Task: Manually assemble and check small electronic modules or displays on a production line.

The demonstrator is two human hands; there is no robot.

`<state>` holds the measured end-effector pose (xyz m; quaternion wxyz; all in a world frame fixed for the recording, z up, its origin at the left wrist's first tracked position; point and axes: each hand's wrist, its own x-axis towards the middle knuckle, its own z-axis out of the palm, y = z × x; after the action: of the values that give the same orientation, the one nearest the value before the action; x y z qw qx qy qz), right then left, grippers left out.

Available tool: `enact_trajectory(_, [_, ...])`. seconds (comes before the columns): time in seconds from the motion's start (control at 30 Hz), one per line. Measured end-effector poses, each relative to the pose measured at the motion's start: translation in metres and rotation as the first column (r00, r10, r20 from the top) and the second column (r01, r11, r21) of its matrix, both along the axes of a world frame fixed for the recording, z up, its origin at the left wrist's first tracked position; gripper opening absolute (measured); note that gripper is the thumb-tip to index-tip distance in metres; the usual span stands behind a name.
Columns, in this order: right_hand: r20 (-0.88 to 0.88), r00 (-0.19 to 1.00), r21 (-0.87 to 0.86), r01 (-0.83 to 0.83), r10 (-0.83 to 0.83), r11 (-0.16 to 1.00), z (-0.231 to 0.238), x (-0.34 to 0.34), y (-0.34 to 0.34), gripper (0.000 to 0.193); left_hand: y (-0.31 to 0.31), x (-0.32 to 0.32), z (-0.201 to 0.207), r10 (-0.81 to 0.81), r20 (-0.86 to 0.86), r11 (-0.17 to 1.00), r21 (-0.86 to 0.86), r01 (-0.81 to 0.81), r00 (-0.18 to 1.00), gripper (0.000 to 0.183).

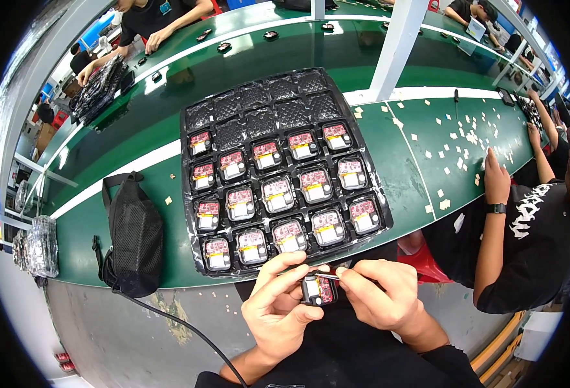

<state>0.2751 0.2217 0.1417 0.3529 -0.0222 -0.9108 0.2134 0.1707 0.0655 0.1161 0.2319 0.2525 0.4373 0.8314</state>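
Just off the near table edge, my left hand (275, 313) pinches a small black device housing (318, 292) between thumb and fingers. A red circuit board and a silver block show inside its open face. My right hand (385, 294) grips a thin metal tool (328, 277), its tip at the upper edge of the housing; its exact kind is unclear. Directly beyond both hands lies a black moulded tray (259, 121). Several similar open housings (277, 195) with red boards, silver blocks and yellow strips fill its nearer rows, while the far pockets hold none.
A black bag (136, 236) lies left of the tray, and a black cable (194, 330) runs below it. Pale scraps (471, 137) are scattered on the right. A metal post (391, 55) rises behind the tray. Co-workers sit at right (534, 226) and far left (159, 22).
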Motion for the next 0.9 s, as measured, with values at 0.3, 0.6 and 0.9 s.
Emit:
enact_trajectory(0.3, [-0.179,0.9,-0.557,0.241,-0.398,0.795,-0.041,0.005,0.057,0.013,-0.013,-0.063,0.035,0.186,-0.194,0.982,0.02,-0.186,0.963,0.074])
enact_trajectory(0.6, [-0.126,0.929,-0.606,0.205,-0.348,0.768,-0.104,-0.01,0.067,0.012,0.034,-0.2,0.066,0.233,-0.536,0.862,-0.272,-0.427,0.812,0.036])
enact_trajectory(0.9, [-0.077,0.925,-0.597,0.256,-0.372,0.76,-0.1,-0.008,0.067,0.013,0.067,-0.252,0.059,-0.168,-0.912,0.489,-0.407,-0.772,0.375,0.025])
